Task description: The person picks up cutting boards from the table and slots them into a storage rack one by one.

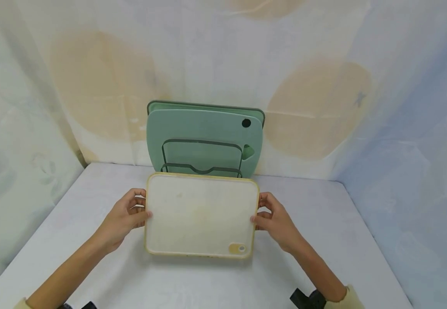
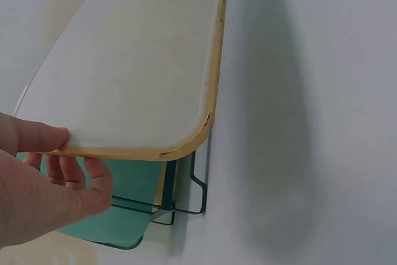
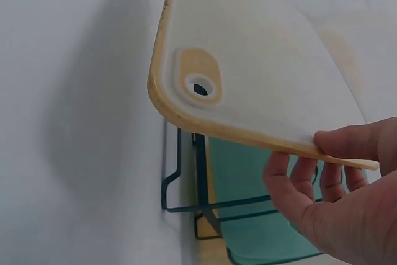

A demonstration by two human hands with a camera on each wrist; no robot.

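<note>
- Two hands have the white cutting board [image 1: 201, 216] between them in the head view, held above the middle of the desk [image 1: 362, 240] and tipped a little toward the person. The left hand [image 1: 124, 216] clamps the left edge, thumb on top and fingers curled under; the right hand [image 1: 275, 219] mirrors it on the right edge. A two-sided grip like that looks meant to keep the broad board level and steady.
- Just behind it, near the desk's back edge, a dark wire rack [image 1: 202, 159] stands with two green boards [image 1: 205, 133] upright in it, leaning back toward the draped cloth [image 1: 92, 86]. Upright storage keeps them apart and easy to pull out, I'd say.
- Over to the left wrist view: the thumb [image 2: 37, 136] presses the top face of the white cutting board [image 2: 136, 66] at its rounded corner, the fingers [image 2: 80, 175] hook beneath. The board clearly floats clear of the desk, the rack [image 2: 186, 197] below and behind it.
- Now the right wrist view: same pinch, thumb [image 3: 356, 144] above and fingers [image 3: 291, 184] below the yellow rim. The hanging hole [image 3: 200, 85] sits at the corner nearest the person, and the rack [image 3: 186, 190] with a green board shows underneath.
</note>
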